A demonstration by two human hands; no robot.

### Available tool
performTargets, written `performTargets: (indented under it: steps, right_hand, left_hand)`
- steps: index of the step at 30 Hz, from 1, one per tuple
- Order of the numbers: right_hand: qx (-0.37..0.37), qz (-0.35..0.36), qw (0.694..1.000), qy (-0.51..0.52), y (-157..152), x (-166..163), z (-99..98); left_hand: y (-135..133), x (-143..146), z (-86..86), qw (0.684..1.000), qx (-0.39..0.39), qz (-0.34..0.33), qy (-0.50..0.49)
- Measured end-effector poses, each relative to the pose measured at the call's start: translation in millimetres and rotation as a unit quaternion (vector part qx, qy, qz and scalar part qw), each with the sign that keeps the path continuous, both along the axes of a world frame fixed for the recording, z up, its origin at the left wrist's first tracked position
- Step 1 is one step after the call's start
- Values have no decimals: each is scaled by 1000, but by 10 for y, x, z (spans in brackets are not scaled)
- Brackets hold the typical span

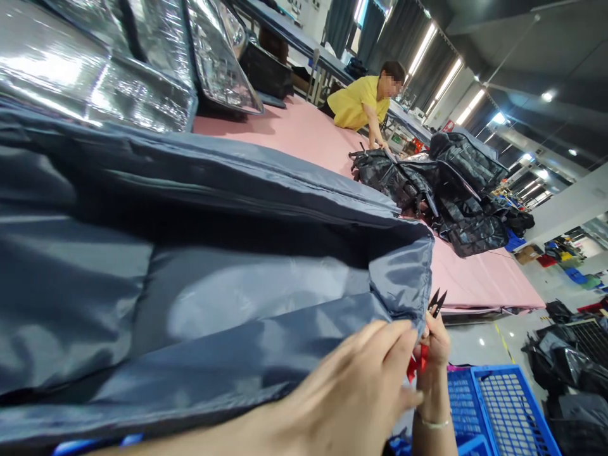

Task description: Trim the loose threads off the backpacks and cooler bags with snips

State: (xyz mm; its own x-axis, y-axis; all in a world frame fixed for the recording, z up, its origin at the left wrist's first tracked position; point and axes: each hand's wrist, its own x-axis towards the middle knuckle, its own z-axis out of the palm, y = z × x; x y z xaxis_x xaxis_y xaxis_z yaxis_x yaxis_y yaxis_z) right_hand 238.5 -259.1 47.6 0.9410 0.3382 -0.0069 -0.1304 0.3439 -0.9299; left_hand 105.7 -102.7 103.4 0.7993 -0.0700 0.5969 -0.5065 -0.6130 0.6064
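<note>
A large dark blue-grey fabric bag (266, 335) lies open before me, its smooth lining showing and its inside partly in shadow. My left hand (361, 373) reaches across from below, fingers bent over the edge near the bag's right corner, thumb apart on the near side. Just beyond it, my right hand (437, 342) is closed around thread snips (436, 303) at that same corner. Their dark pointed blades stick up past the fingers, slightly spread. Something red shows below the fingers, perhaps the snips' handle. My left fingers partly hide the right hand's grip.
Silver-lined bags (118, 82) stand at the upper left on the pink-covered table (285, 133). Across it, a person in a yellow top (356, 101) handles black patterned bags (427, 183). Blue plastic crates (508, 405) stand lower right, with dark bags (570, 367) on the floor beyond.
</note>
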Motion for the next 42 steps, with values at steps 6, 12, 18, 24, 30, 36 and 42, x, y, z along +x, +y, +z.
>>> performTargets:
  steps: [6, 12, 18, 24, 30, 36, 42]
  right_hand:
    - [-12, -10, 1000, 25, 51, -69, -138]
    - [15, 25, 999, 15, 112, -105, -207]
    - [28, 31, 999, -4, 112, -144, -259]
    - [24, 20, 999, -12, 117, -210, -259]
    - [-9, 22, 1000, -18, 102, -205, -233]
    - [-134, -30, 987, -87, 22, -210, -171]
    - [-149, -38, 984, -92, -6, -210, -130]
  left_hand:
    - [-203, 487, -224, 969, -189, -40, 155]
    - [-148, 554, -357, 940, -254, -4, 226]
    - [-145, 614, -402, 949, -255, -6, 186]
    - [-186, 611, -500, 966, -225, -8, 129]
    - [-186, 620, -541, 970, -212, -8, 117]
    - [-156, 593, -546, 964, -224, 16, 145]
    - [-194, 563, -535, 969, -181, 20, 164]
